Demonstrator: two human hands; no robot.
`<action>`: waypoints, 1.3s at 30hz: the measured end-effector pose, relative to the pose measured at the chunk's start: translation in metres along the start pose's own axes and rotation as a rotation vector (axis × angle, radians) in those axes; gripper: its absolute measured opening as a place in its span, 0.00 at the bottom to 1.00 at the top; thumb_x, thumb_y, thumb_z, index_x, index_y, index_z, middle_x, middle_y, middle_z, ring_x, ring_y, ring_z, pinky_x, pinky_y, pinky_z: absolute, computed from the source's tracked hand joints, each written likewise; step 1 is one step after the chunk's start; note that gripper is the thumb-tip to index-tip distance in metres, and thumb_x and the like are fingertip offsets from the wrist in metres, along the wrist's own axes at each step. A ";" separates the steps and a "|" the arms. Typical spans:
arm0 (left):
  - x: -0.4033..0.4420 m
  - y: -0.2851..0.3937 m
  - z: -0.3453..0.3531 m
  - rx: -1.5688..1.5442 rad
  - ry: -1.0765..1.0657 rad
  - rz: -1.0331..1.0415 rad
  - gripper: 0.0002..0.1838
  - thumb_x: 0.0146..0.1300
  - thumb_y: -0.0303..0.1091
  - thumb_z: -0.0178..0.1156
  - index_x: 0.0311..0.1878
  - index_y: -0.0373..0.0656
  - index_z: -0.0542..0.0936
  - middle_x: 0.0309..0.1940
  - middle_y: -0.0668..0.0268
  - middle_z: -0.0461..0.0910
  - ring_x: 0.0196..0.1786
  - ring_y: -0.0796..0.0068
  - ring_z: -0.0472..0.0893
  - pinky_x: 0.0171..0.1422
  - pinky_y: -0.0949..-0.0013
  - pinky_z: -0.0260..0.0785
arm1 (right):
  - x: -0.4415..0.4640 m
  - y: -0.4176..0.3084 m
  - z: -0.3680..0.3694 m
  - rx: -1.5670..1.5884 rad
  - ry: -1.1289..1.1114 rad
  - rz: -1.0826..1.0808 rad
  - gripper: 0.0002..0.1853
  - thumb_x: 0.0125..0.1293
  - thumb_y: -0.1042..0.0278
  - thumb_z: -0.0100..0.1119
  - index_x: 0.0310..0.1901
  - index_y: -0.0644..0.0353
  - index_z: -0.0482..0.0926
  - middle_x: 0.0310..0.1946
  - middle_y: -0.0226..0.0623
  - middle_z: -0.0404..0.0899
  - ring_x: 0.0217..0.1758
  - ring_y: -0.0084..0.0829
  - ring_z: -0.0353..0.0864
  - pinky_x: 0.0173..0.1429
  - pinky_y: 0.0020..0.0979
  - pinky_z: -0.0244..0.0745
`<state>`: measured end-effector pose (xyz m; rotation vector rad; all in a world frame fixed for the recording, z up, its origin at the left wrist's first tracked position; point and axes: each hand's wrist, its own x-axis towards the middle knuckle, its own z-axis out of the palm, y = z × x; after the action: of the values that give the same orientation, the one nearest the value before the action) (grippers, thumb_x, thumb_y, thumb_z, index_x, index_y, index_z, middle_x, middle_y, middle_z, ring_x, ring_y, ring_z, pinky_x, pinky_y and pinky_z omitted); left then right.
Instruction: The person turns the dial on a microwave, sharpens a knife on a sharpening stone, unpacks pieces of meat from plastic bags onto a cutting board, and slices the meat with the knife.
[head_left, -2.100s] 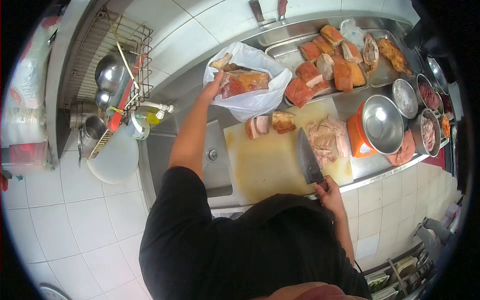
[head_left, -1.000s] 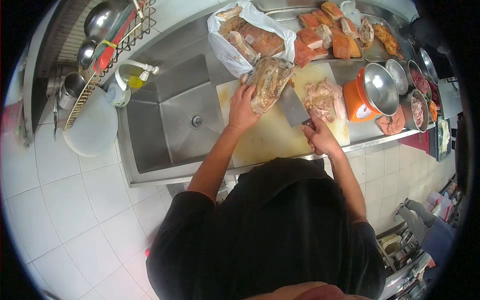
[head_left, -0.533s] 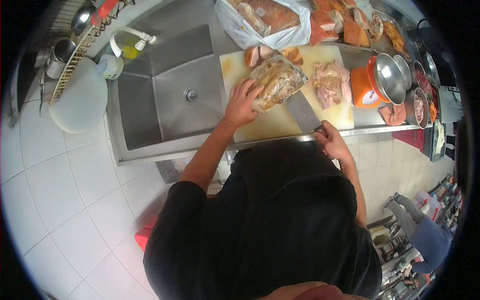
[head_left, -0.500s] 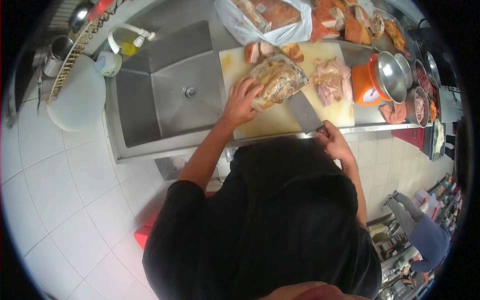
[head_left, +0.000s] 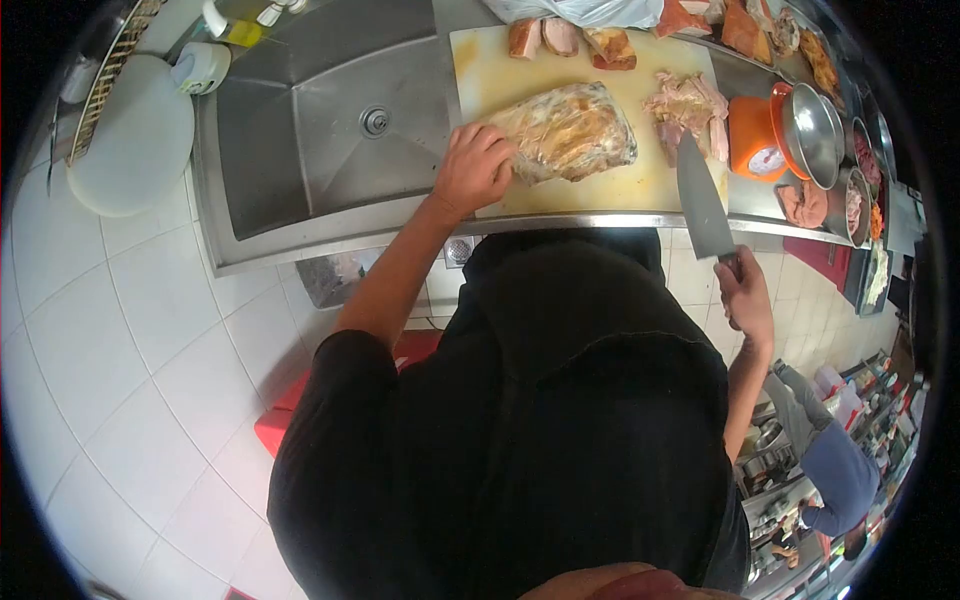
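Note:
A large slab of meat lies on the white cutting board. My left hand is at the slab's left end, its fingers curled against the edge. In my right hand is the handle of a broad cleaver, held at the counter's front edge with its blade pointing up and left. The blade tip is by a pile of sliced meat on the board's right side. Small meat blocks sit along the board's back edge.
On the left is a steel sink. An orange scale with a metal bowl stands right of the board. Behind are a white plastic bag and roasted meat pieces. Another person is at lower right.
The slab came out of the bag onto the board and now lies flatter. The cleaver has moved right, away from the slab. The view has shifted, so the counter appears higher.

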<state>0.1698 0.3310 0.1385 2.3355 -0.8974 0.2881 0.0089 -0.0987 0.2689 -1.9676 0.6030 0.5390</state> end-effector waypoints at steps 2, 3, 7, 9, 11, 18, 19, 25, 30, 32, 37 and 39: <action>-0.009 -0.006 0.004 0.024 -0.011 -0.050 0.16 0.52 0.26 0.66 0.46 0.45 0.81 0.44 0.61 0.78 0.52 0.52 0.76 0.58 0.52 0.70 | 0.013 -0.008 0.011 0.017 0.036 -0.055 0.05 0.74 0.72 0.58 0.47 0.58 0.74 0.20 0.20 0.66 0.14 0.13 0.60 0.16 0.23 0.54; -0.015 -0.008 0.006 0.040 -0.012 -0.074 0.15 0.52 0.27 0.66 0.46 0.45 0.81 0.43 0.60 0.78 0.51 0.51 0.76 0.57 0.52 0.70 | 0.019 -0.011 0.017 0.028 0.021 -0.060 0.05 0.75 0.71 0.58 0.48 0.58 0.74 0.20 0.20 0.66 0.14 0.13 0.60 0.16 0.23 0.54; -0.045 0.004 0.028 -0.174 0.223 -0.420 0.18 0.54 0.28 0.69 0.48 0.41 0.78 0.42 0.61 0.80 0.49 0.59 0.79 0.55 0.57 0.73 | 0.036 -0.023 0.033 0.047 -0.045 -0.072 0.05 0.75 0.70 0.59 0.47 0.59 0.75 0.20 0.21 0.66 0.15 0.14 0.61 0.17 0.24 0.55; -0.047 0.021 0.052 -0.419 0.378 -0.628 0.20 0.55 0.29 0.71 0.50 0.40 0.76 0.41 0.62 0.81 0.47 0.66 0.81 0.52 0.60 0.75 | 0.049 -0.015 0.037 0.033 -0.074 -0.114 0.06 0.75 0.70 0.59 0.47 0.60 0.75 0.20 0.21 0.66 0.15 0.14 0.61 0.17 0.24 0.55; -0.040 0.031 0.070 -0.547 0.466 -0.799 0.21 0.55 0.28 0.70 0.51 0.39 0.75 0.39 0.63 0.81 0.42 0.70 0.81 0.48 0.64 0.76 | 0.051 -0.018 0.038 -0.023 -0.073 -0.116 0.06 0.75 0.70 0.59 0.47 0.62 0.75 0.21 0.22 0.66 0.16 0.14 0.60 0.18 0.25 0.56; -0.027 0.048 0.093 -0.492 0.600 -1.042 0.21 0.55 0.25 0.67 0.52 0.38 0.74 0.32 0.62 0.81 0.34 0.70 0.82 0.41 0.67 0.76 | 0.048 0.010 0.029 0.029 -0.134 -0.117 0.08 0.75 0.69 0.58 0.50 0.61 0.75 0.21 0.22 0.67 0.16 0.14 0.62 0.17 0.25 0.56; -0.027 0.049 0.097 -0.466 0.613 -1.049 0.20 0.56 0.24 0.66 0.52 0.38 0.74 0.31 0.62 0.81 0.34 0.71 0.81 0.41 0.67 0.75 | 0.047 0.015 0.028 0.039 -0.144 -0.104 0.08 0.75 0.69 0.58 0.50 0.61 0.75 0.21 0.22 0.67 0.16 0.14 0.62 0.17 0.25 0.56; -0.028 0.036 0.118 -0.358 0.643 -1.067 0.16 0.58 0.21 0.61 0.50 0.37 0.73 0.29 0.66 0.76 0.31 0.75 0.77 0.36 0.69 0.72 | 0.050 0.034 0.017 0.056 -0.179 -0.122 0.10 0.75 0.69 0.59 0.53 0.62 0.75 0.24 0.24 0.71 0.17 0.16 0.63 0.18 0.25 0.58; -0.026 0.050 0.106 -0.637 0.706 -1.093 0.13 0.62 0.17 0.56 0.50 0.39 0.74 0.31 0.72 0.74 0.31 0.82 0.73 0.35 0.73 0.68 | 0.058 0.052 0.007 0.081 -0.215 -0.203 0.13 0.75 0.70 0.60 0.56 0.64 0.75 0.28 0.27 0.74 0.21 0.16 0.65 0.22 0.26 0.61; -0.038 0.056 0.097 -0.702 0.664 -0.996 0.13 0.63 0.17 0.56 0.50 0.40 0.75 0.32 0.73 0.75 0.32 0.84 0.74 0.37 0.75 0.68 | 0.059 0.056 0.005 0.096 -0.197 -0.234 0.14 0.74 0.70 0.60 0.58 0.65 0.75 0.28 0.27 0.74 0.23 0.16 0.66 0.23 0.26 0.61; -0.071 0.063 0.086 -0.641 0.492 -1.039 0.12 0.64 0.18 0.58 0.50 0.40 0.80 0.35 0.74 0.79 0.36 0.86 0.76 0.41 0.78 0.69 | 0.077 0.080 0.001 0.145 -0.251 -0.218 0.16 0.74 0.70 0.60 0.60 0.64 0.75 0.26 0.28 0.73 0.19 0.18 0.66 0.22 0.26 0.61; -0.070 0.064 0.082 -0.721 0.574 -1.057 0.11 0.64 0.19 0.60 0.49 0.40 0.81 0.36 0.75 0.80 0.37 0.86 0.77 0.42 0.78 0.70 | 0.065 0.067 -0.001 0.150 -0.209 -0.204 0.15 0.74 0.70 0.60 0.59 0.63 0.75 0.26 0.28 0.73 0.18 0.18 0.67 0.21 0.27 0.62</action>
<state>0.0740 0.2807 0.0760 1.5985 0.4841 0.1239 0.0181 -0.1385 0.1850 -1.7789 0.2994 0.5474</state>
